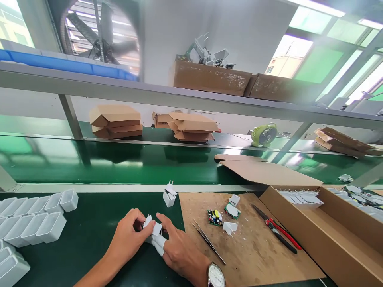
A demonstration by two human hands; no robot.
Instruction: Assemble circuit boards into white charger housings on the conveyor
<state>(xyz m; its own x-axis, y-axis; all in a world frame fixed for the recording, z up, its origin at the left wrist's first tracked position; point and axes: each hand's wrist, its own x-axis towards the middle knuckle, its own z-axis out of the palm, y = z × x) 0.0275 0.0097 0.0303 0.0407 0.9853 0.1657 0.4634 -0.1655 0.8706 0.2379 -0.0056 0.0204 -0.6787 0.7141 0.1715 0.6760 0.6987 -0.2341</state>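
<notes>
Both my hands meet over the green work surface, closed on a white charger housing (156, 228). Thumb and fingers of my left hand (131, 231) pinch its left side. My right hand (179, 243), with white wrapping on a finger, grips the other side; parts of the housing are hidden by the fingers. Just beyond stands a white charger case (169, 198) with a loose pronged piece in its top. To the right, a brown board (251, 255) bears tweezers (208, 241), a circuit board (214, 217), a second circuit board (232, 211), a white plug piece (230, 228) and red-and-black pliers (277, 230).
Rows of white open cases (38, 227) line the left side. An open cardboard box (338, 235) at right holds white chargers (301, 197). Behind lies a green conveyor belt (119, 163); overhead, a shelf (155, 91) carries cardboard boxes (209, 77).
</notes>
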